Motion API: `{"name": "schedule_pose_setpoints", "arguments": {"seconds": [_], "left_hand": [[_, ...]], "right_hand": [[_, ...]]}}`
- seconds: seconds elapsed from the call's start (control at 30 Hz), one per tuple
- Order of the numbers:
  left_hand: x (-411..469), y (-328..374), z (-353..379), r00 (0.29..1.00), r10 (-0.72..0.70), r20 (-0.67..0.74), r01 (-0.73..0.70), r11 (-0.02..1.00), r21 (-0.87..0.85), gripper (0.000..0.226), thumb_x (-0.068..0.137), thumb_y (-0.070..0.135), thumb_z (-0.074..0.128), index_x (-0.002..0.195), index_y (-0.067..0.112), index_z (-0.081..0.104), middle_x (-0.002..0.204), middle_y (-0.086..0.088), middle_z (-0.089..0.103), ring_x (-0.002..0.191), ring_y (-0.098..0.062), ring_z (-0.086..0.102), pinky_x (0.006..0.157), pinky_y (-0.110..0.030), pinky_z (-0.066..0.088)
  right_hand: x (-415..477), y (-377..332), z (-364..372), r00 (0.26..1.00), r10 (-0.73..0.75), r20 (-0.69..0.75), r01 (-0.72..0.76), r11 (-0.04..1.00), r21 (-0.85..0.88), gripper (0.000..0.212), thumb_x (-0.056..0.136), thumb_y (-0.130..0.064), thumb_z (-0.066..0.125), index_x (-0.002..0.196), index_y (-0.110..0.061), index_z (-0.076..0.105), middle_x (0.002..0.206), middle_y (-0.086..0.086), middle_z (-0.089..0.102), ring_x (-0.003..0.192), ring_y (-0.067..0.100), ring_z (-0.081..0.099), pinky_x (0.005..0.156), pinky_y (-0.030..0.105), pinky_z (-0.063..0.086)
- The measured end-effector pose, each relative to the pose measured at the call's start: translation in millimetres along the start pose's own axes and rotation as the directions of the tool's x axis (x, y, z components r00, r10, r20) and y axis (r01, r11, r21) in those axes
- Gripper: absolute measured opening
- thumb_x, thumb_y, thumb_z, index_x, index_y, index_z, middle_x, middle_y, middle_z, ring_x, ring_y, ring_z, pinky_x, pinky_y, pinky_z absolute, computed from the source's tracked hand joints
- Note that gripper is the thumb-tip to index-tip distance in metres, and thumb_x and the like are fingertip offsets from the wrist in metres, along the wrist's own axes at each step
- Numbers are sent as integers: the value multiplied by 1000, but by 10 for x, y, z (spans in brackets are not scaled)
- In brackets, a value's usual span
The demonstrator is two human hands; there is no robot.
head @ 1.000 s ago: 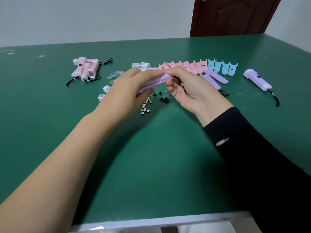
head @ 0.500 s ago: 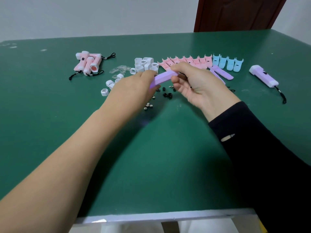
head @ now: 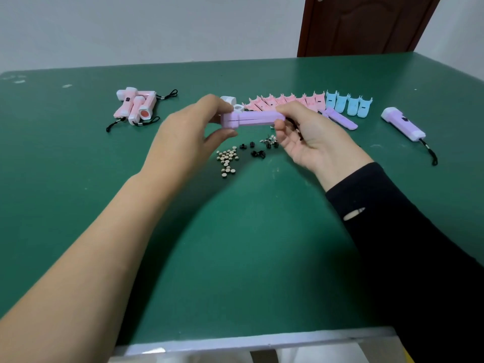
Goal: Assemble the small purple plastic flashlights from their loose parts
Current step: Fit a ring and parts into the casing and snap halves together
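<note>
Both hands hold one purple flashlight body (head: 252, 119) level above the table (head: 78, 179). The left hand (head: 188, 134) pinches its wider end, and the right hand (head: 309, 137) pinches the other end.

A black sleeve (head: 408, 247) covers the right arm to the wrist, with a small pale slit (head: 354, 214) near its cuff; the left forearm (head: 99, 252) is bare.

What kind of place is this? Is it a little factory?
Probably a plain workroom for putting things together by hand: a green table holds neat rows of pink shells, a heap of small metal discs and finished pink flashlights.
</note>
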State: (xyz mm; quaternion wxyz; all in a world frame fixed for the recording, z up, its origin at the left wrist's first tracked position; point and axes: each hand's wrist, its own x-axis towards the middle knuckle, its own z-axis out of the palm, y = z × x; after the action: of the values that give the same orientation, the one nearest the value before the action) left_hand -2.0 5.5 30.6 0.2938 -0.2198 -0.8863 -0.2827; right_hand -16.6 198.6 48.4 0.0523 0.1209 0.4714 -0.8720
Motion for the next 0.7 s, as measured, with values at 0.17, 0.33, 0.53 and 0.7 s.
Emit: {"name": "schedule_pose_setpoints", "arguments": {"seconds": [0.17,0.33,0.53,0.7], "left_hand": [[2,-9,-12,996,71,-49,-69,996,50,26,92,28,61,111,10,63,104,1,69,94,-22,63,80,-35,48],[10,28,8,1000,20,-21,-22,995,-101,18,92,23,64,109,18,62,101,13,65,93,-7,60,85,-19,47],[34,149,78,865,-457,206,383,339,-859,22,97,20,59,119,19,59,102,9,70,96,-8,67,80,-25,54],[102,164,59,716,-595,366,395,-88,-915,20,101,25,49,100,10,63,88,1,74,85,-11,71,75,-25,58]], "right_hand": [[-5,18,2,998,63,10,-63,995,72,14,86,-2,63,74,-5,58,45,1,59,40,5,55,46,14,50],[21,42,-26,990,142,10,-142,981,133,14,83,-1,66,71,-1,60,55,7,62,40,6,55,45,15,49],[-16,161,77,987,93,131,-113,983,148,7,87,0,61,81,0,60,56,7,64,48,9,62,51,17,53],[-95,341,201,977,-70,202,106,979,-173,15,90,-3,62,105,-3,59,82,9,70,61,10,68,62,18,56]]}}
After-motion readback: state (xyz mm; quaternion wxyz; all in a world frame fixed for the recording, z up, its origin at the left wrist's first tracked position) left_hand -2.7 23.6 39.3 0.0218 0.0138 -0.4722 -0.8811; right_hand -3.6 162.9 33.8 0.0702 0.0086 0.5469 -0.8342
